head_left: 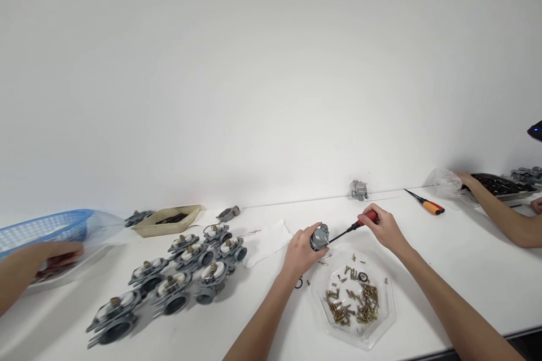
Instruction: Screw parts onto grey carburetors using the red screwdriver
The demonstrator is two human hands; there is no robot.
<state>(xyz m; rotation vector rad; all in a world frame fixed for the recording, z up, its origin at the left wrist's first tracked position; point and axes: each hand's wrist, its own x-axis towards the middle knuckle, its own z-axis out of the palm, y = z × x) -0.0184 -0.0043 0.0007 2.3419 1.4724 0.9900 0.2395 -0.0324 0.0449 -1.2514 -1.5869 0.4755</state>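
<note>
My left hand point(301, 249) is wrapped round a grey metal carburetor point(320, 238) and keeps it tilted above the white table. Between the fingers of my right hand point(379, 224) is the red handle of a screwdriver point(354, 226). Its dark shaft slants down to the left, and the tip meets the carburetor's side; the exact contact point is too small to make out. Just below both hands sits a clear octagonal plastic tray point(383, 330) with many small brass screws or jets point(368, 302) and a black O-ring point(363, 277).
Several carburetor bodies point(171, 287) stand in rows at left, before a beige tray point(169, 221). A blue basket point(63, 223) has a co-worker's hand point(63, 254) beside it. Against the wall are another carburetor point(359, 189) and screwdrivers point(427, 204). Another person's arm point(499, 211) reaches in at right.
</note>
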